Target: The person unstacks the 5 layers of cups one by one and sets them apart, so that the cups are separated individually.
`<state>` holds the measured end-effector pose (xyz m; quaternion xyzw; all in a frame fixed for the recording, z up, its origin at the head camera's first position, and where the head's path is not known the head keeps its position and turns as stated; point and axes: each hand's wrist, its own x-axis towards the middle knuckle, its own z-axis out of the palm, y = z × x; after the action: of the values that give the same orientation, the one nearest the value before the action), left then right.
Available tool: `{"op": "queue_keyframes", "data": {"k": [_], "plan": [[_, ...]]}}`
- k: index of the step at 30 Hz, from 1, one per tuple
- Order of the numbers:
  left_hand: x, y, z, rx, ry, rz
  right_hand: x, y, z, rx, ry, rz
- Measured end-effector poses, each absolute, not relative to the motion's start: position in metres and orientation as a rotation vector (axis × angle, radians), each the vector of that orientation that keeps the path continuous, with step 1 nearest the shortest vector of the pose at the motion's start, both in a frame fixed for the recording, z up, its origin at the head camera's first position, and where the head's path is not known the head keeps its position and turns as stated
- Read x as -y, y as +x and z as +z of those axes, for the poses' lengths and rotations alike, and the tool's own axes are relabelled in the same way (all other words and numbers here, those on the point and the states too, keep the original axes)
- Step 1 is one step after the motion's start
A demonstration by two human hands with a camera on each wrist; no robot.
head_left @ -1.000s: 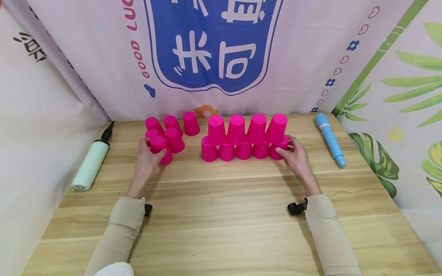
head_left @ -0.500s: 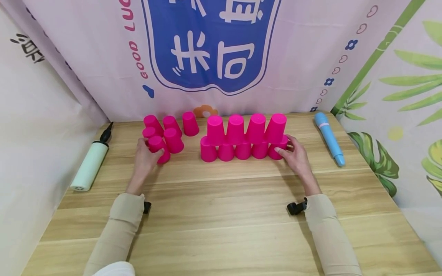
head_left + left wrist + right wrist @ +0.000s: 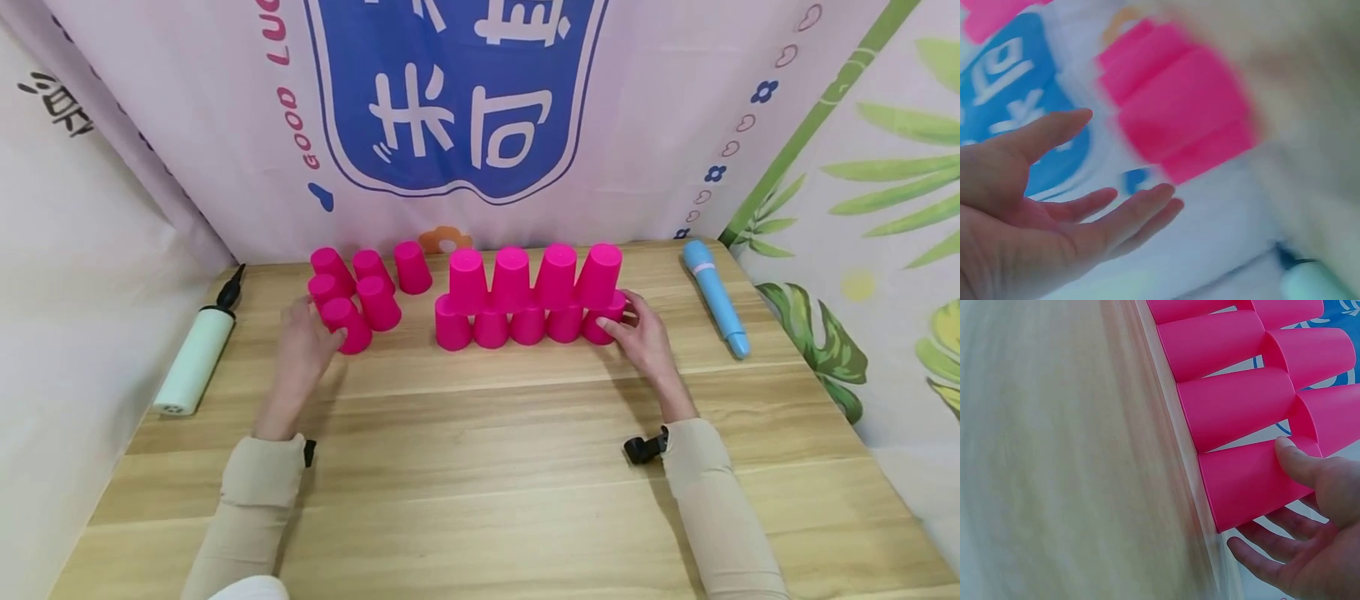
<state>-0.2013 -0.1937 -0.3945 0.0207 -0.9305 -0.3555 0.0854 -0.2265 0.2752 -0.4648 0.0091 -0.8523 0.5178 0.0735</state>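
Observation:
On the right of the head view, pink cups stand upside down in two tiers: an upper row (image 3: 512,279) of several cups rests on a lower row (image 3: 491,327). My right hand (image 3: 642,340) holds the cup (image 3: 1247,484) at the right end of the lower row, thumb on its front and fingers round its far side. A loose group of upside-down pink cups stands on the left. Beside its nearest cup (image 3: 351,327) is my left hand (image 3: 303,354), blurred. The left wrist view has that hand (image 3: 1054,219) with fingers spread and nothing between them.
A pale green hand pump (image 3: 197,358) with a black nozzle lies at the table's left side. On the right lies a light blue pen-shaped tube (image 3: 716,298). A printed cloth (image 3: 637,125) hangs behind the wooden table (image 3: 480,467).
My left hand has let go of the nearest loose cup and drawn back a little to the left. The right hand and the stacked rows stay as they were.

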Motion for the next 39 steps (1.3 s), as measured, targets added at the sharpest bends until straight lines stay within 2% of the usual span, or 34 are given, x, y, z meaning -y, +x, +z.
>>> {"op": "queue_keyframes", "data": {"k": [3,7,12,16,29,39], "plan": [[0.167,-0.2,-0.368,2.715,-0.06,-1.003,-0.278,-0.225,-0.463,2.54,0.009,1.552],[0.12,-0.212,-0.35,2.655,-0.286,-1.176,-0.281,-0.222,-0.466,2.526,-0.011,1.562],[0.074,-0.232,-0.353,2.642,-0.397,-1.391,-0.278,-0.218,-0.477,2.516,-0.014,1.586],[0.058,-0.241,-0.365,2.647,-0.41,-1.401,-0.274,-0.215,-0.482,2.526,-0.02,1.595],[0.062,-0.243,-0.376,2.541,-0.367,-1.409,-0.268,-0.217,-0.475,2.529,-0.01,1.625],[0.101,-0.23,-0.35,2.5,-0.19,-1.331,-0.269,-0.223,-0.464,2.547,0.007,1.58]]}}
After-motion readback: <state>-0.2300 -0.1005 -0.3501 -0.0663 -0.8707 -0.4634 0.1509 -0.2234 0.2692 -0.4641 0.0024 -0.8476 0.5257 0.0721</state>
